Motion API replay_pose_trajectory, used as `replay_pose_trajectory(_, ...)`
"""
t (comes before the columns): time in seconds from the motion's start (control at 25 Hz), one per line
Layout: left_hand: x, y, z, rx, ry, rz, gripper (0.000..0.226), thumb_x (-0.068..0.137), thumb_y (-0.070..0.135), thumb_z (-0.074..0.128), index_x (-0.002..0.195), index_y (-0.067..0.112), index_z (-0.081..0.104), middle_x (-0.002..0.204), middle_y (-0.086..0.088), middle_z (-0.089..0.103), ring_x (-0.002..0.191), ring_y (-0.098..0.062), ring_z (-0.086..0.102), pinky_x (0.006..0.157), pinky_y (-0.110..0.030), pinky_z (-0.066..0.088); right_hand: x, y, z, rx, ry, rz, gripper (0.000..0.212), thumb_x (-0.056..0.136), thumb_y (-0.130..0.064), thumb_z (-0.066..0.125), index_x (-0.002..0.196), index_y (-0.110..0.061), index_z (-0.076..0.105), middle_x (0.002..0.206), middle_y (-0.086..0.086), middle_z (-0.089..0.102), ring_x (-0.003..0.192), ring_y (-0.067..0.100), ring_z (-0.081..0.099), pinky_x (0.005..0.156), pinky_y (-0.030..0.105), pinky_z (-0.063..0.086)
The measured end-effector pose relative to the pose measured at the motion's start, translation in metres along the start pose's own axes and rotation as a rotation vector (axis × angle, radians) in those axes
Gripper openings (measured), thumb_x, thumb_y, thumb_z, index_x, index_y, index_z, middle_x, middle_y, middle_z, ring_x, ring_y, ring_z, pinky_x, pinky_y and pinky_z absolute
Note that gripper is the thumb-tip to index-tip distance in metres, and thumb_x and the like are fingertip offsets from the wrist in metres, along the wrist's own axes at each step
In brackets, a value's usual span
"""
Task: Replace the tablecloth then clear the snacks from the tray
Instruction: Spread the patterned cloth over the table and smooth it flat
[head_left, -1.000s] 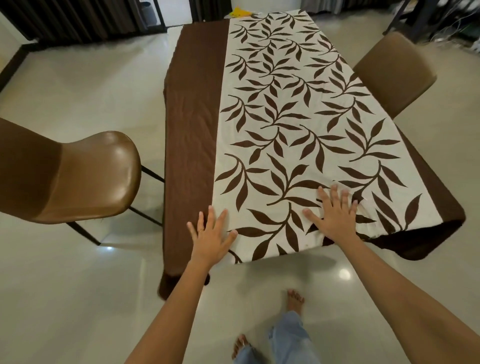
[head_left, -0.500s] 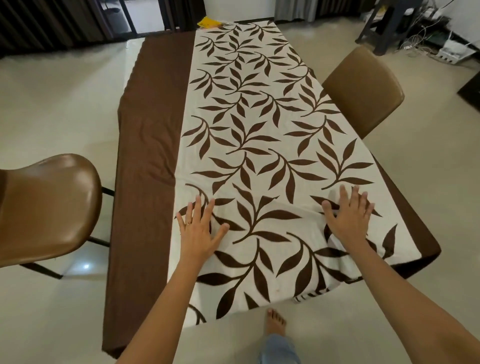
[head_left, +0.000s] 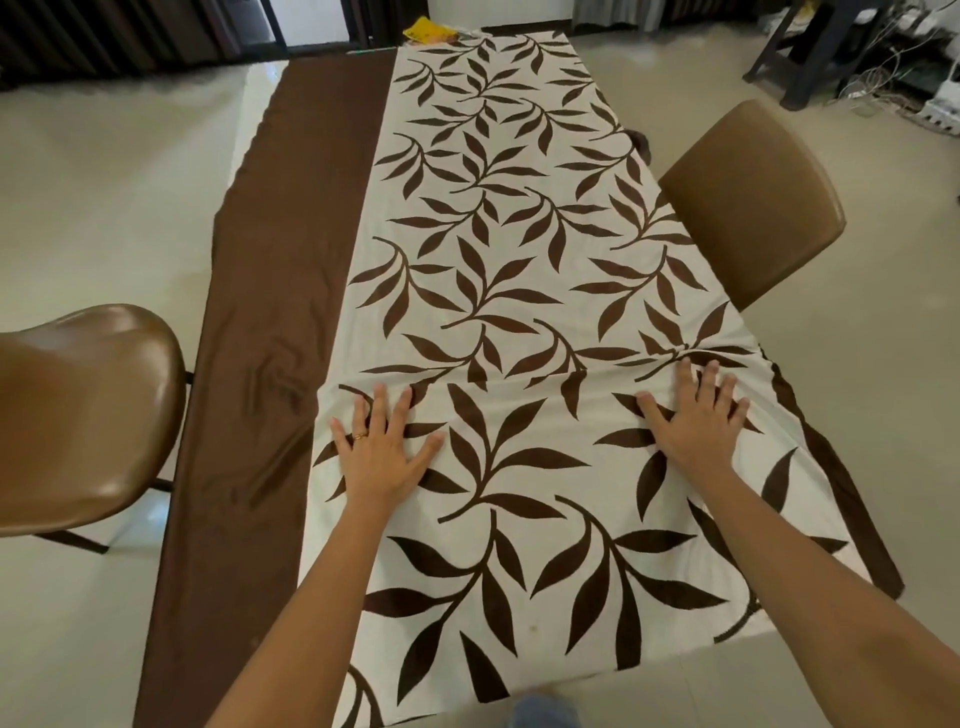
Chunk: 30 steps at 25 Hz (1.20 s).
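A tablecloth (head_left: 498, 249) covers the long table: a cream panel with dark brown leaf sprigs and a plain brown band (head_left: 280, 312) down its left side. My left hand (head_left: 382, 449) lies flat on the cream panel near its left seam, fingers spread, a ring on one finger. My right hand (head_left: 696, 415) presses flat near the cloth's right edge, where the fabric bunches into small folds by the fingertips. A crease runs across the cloth between both hands. A yellow packet (head_left: 428, 28) lies at the table's far end. No tray is in view.
A brown chair (head_left: 78, 415) stands close to the table's left side, another brown chair (head_left: 748, 202) at the right. A dark stool and tangled cables (head_left: 883, 78) sit on the floor at the far right. Dark curtains line the back wall.
Both hands have slid forward along the cloth, away from its near edge, pushing a crease ahead of them. My view has moved closer over the table.
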<state>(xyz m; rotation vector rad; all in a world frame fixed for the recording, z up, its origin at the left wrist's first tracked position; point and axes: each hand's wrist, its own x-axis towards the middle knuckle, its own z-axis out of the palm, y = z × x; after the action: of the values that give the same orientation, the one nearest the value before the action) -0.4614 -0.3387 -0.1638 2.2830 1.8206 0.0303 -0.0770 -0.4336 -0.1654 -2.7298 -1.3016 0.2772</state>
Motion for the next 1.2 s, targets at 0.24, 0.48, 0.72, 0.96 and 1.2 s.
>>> replay_pose_trajectory(0.24,-0.022,-0.003,-0.001,-0.116,0.119,0.083,0.080,0.085,0.077,0.016,0.152,0.036,0.007,0.162,0.002,0.003,0.148,-0.024,0.002,0.118,-0.052,-0.005,-0.061,0.000,0.002,-0.035,0.100,-0.140,0.086,0.088,-0.073,0.018,0.153,-0.018,0.014,0.159,0.014,0.015,0.147,0.033,0.008,0.116,0.053,0.002)
replay_pose_trajectory(0.48,-0.026,-0.007,-0.001,-0.138,0.057,0.118,0.081,0.084,0.078,0.014,0.152,0.034,0.016,0.160,0.003,0.011,0.148,-0.022,0.005,0.118,-0.047,-0.008,-0.081,0.003,0.007,-0.005,0.064,-0.090,0.087,0.086,-0.073,0.016,0.153,-0.018,0.014,0.159,0.016,0.012,0.147,0.033,0.006,0.117,0.056,0.003)
replay_pose_trajectory(0.72,-0.037,-0.038,-0.025,-0.563,0.134,-0.043,0.065,0.093,0.060,0.035,0.148,0.026,0.028,0.158,-0.001,0.022,0.146,-0.022,0.016,0.119,-0.046,0.014,-0.137,-0.122,0.013,0.198,-0.061,-0.354,0.081,0.089,-0.062,0.021,0.154,-0.015,0.007,0.161,0.010,-0.003,0.147,0.024,-0.012,0.119,0.045,-0.003)
replay_pose_trajectory(0.96,-0.068,-0.137,-0.027,-0.160,0.037,0.044,0.071,0.091,0.062,0.014,0.153,0.027,0.017,0.160,-0.008,0.012,0.148,-0.028,0.005,0.118,-0.045,-0.002,-0.225,-0.253,0.059,0.132,-0.131,-0.570,0.077,0.090,-0.057,0.021,0.154,-0.019,0.003,0.159,0.004,-0.011,0.145,0.017,-0.018,0.120,0.044,-0.006)
replay_pose_trajectory(1.2,-0.110,-0.227,-0.037,-0.111,-0.054,0.242,0.078,0.087,0.069,0.006,0.152,0.027,0.013,0.160,-0.001,0.010,0.148,-0.021,0.005,0.117,-0.041,-0.003,-0.293,-0.328,0.092,0.011,0.022,-0.428,0.079,0.090,-0.058,0.024,0.152,-0.008,0.019,0.158,0.015,0.019,0.148,0.027,0.012,0.118,0.047,0.000)
